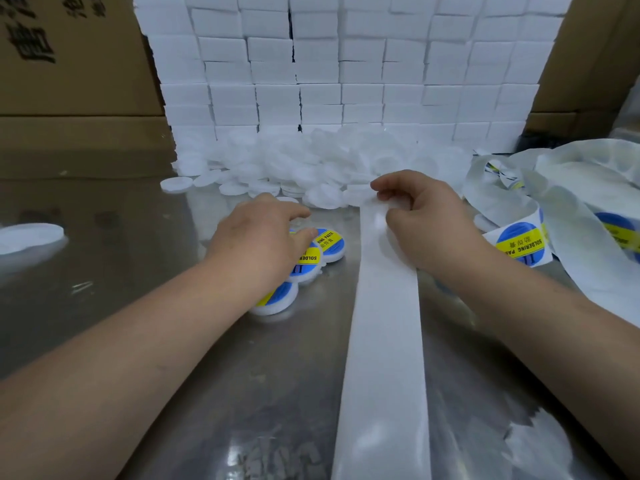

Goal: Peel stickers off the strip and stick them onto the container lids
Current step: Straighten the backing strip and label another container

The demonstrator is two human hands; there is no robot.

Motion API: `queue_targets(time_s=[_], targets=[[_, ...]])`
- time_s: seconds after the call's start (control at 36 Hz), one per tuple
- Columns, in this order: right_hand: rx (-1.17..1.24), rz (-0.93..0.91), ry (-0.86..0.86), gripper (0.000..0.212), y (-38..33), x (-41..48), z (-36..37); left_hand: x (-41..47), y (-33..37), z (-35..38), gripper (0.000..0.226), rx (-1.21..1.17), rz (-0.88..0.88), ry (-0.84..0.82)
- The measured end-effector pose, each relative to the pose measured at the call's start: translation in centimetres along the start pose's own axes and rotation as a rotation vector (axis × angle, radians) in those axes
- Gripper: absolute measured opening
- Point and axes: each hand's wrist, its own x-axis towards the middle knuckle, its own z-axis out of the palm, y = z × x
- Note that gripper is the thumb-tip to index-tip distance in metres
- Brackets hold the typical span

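Observation:
A white backing strip (382,334) runs from the near edge up the middle of the metal table. My right hand (420,220) pinches its far end with curled fingers. Further right the strip loops round, with a blue and yellow round sticker (519,244) on it. My left hand (258,237) lies flat over a small cluster of stickered white lids (330,244), fingers straight and touching the middle one. A big heap of plain white lids (311,168) lies just beyond both hands.
A wall of stacked white boxes (346,64) stands behind the heap. Cardboard cartons (69,64) flank it left and right. One loose lid (31,237) sits at the far left. Crumpled used backing paper (588,188) piles up at the right.

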Motion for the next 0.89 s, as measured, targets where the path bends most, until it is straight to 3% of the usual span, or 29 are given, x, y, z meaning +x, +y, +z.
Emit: queue_targets(time_s=[0.19,0.39,0.53,0.69,0.89], targets=[[-0.046,0.023,0.073,0.055,0.6,0.1,-0.1,2.9,0.9,-0.2,0.032,-0.122,0.038,0.107],[-0.087,0.166,0.078,0.053,1.5,0.8,-0.4,9.7,1.6,2.4,0.053,0.23,0.153,-0.18],[-0.081,0.149,0.055,0.054,1.5,0.7,-0.2,11.8,1.8,4.6,0.055,0.477,0.239,-0.315],[-0.092,0.12,0.033,0.056,1.4,0.6,0.1,13.0,1.6,4.8,0.029,0.567,0.349,-0.155],[-0.079,0.112,0.041,0.056,1.3,0.5,0.2,13.7,1.7,4.8,0.024,0.56,0.392,-0.001]])
